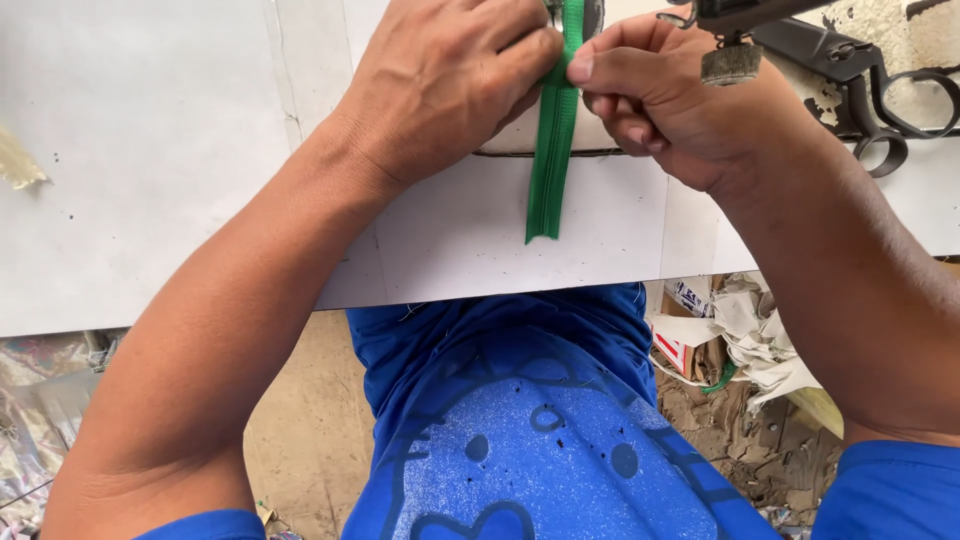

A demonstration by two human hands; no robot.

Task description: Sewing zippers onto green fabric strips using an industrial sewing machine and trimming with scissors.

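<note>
White paper-covered desk (150,150) above a littered floor, long green fabric zipper tape (552,150) lying across the desk's middle, left hand (445,85) and right hand (665,95) fingers pinched on its upper part, black metal scissors (880,90) at right.

Zipper (553,150) on table (150,150) between hands; shears (880,90) right

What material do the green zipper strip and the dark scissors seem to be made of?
Green zipper strip: likely woven synthetic tape, matte, with a ribbed centre line of teeth. Scissors: apparently metal, dark and dull, with thin rigid looped handles.
</note>
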